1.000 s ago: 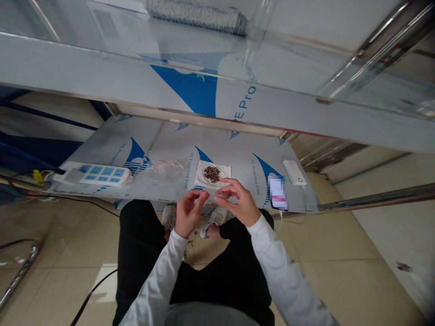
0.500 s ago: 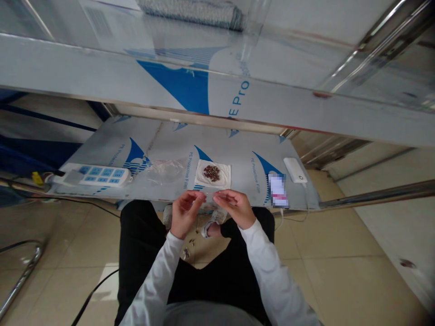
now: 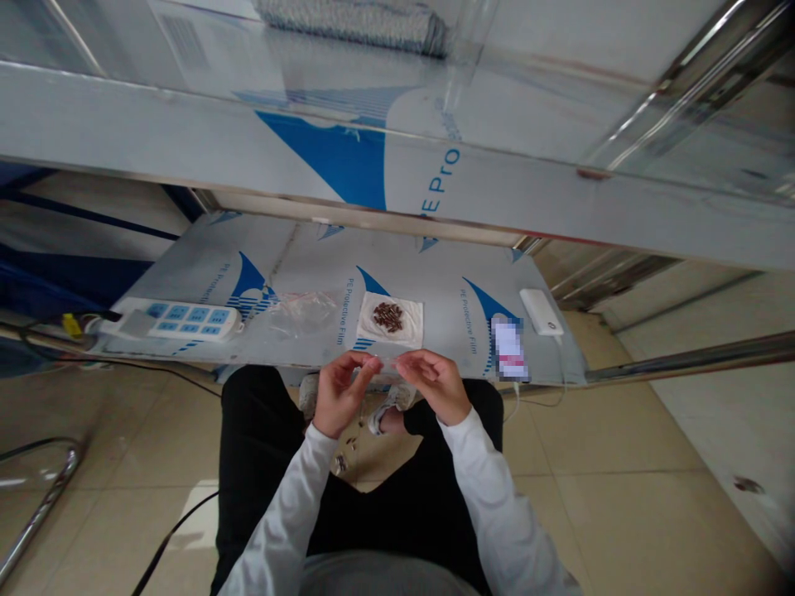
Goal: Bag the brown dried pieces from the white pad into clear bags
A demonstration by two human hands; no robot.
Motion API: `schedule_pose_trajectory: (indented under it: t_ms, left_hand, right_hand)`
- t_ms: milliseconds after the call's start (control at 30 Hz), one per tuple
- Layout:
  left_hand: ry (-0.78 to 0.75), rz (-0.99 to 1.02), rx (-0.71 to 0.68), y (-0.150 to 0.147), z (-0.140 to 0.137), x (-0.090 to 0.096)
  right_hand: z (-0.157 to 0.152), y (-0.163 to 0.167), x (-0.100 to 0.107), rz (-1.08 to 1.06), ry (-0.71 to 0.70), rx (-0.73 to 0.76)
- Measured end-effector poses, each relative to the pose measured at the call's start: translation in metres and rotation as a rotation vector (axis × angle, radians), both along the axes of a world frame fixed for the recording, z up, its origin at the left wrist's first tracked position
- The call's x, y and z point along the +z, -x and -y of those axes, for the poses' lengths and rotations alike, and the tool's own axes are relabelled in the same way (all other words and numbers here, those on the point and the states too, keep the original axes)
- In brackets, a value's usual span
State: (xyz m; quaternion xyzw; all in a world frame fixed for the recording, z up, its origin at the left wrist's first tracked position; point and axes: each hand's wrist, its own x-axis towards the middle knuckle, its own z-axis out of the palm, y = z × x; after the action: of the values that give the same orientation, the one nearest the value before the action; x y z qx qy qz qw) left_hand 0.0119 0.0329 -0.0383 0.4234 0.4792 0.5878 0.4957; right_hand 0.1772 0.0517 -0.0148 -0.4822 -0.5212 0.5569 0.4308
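Okay, right hand (image 3: 436, 386) no longer poking over white paper-like square (image 3: 407, 335), so it and left hand (image 3: 337, 397) just pinching clear plastic-looking scrap (image 3: 387, 362) by front edge of grey film-covered desk (image 3: 410, 269).

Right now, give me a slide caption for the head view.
Left hand and right hand pinch a clear item near brown pieces heaped on a white sheet.

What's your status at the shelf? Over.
Left hand and right hand pinch clear plastic between them. Small brown pieces piled on white sheet just beyond. Phone off right; nothing seen blocking.
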Motion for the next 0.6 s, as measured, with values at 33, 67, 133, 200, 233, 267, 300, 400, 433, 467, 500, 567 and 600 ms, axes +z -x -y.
schedule_pose_trajectory:
  t_ms: [33,67,133,200,233,267,300,400,433,467,500,567,600]
  left_hand:
    - [-0.002,-0.004,0.011,0.000,0.000,0.000]
    - [0.001,-0.007,0.019,0.000,0.001,-0.001]
    - [0.015,-0.010,0.017,0.000,0.001,-0.001]
    - [0.027,-0.014,-0.023,0.000,0.002,0.000]
    - [0.028,-0.020,-0.054,-0.001,0.001,0.000]
    - [0.025,-0.031,-0.083,-0.001,0.001,-0.001]
    - [0.019,-0.043,-0.104,-0.001,0.001,-0.001]
    - [-0.005,-0.088,-0.099,-0.003,0.002,-0.004]
    - [-0.015,-0.100,-0.090,-0.004,0.002,-0.004]
    - [-0.024,-0.110,-0.088,-0.005,0.003,-0.005]
    - [-0.031,-0.115,-0.089,-0.006,0.003,-0.006]
    - [-0.035,-0.108,-0.098,-0.006,0.004,-0.007]
    - [-0.029,-0.099,-0.107,-0.006,0.004,-0.007]
  right_hand:
    - [0.001,0.000,0.000,-0.017,0.010,-0.006]
    - [0.003,0.001,-0.001,-0.027,0.017,-0.018]
    - [0.006,0.001,-0.005,-0.025,0.012,-0.051]
    - [0.007,0.000,-0.008,-0.001,-0.013,-0.058]
    - [0.008,-0.001,-0.009,0.012,-0.025,-0.050]
    - [0.008,-0.001,-0.010,0.020,-0.034,-0.037]
    - [0.008,-0.001,-0.010,0.023,-0.039,-0.021]
    - [0.009,0.001,-0.010,0.000,-0.032,0.017]
    - [0.010,0.002,-0.010,-0.008,-0.026,0.027]
    - [0.010,0.004,-0.010,-0.014,-0.022,0.032]
    - [0.011,0.005,-0.010,-0.016,-0.020,0.029]
    - [0.012,0.007,-0.011,-0.014,-0.029,0.009]
    - [0.012,0.007,-0.012,-0.011,-0.037,-0.005]
